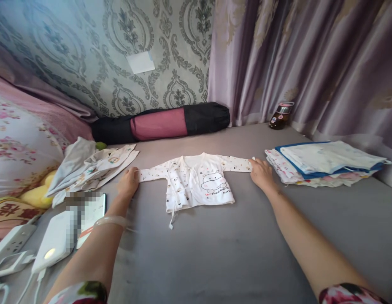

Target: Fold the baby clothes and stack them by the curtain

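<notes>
A small white baby shirt (198,181) lies spread flat on the grey bed sheet (202,249), its sleeves stretched out to both sides. Its front carries a cartoon animal print and some lettering, and a tie string hangs from the lower left hem. My left hand (129,181) is closed on the cuff of the left-side sleeve. At the other cuff, my right hand (260,172) grips the end of the right-side sleeve, fingers pressed together. A bracelet (109,220) circles my left wrist.
Folded clothes (328,162) are stacked at the right, with loose clothes (97,164) at the left. A black and maroon roll bag (160,123) lies along the wall. A bottle (281,115) stands by the curtain. Power bank (55,238), phone (93,215) and power strip (14,240) lie lower left.
</notes>
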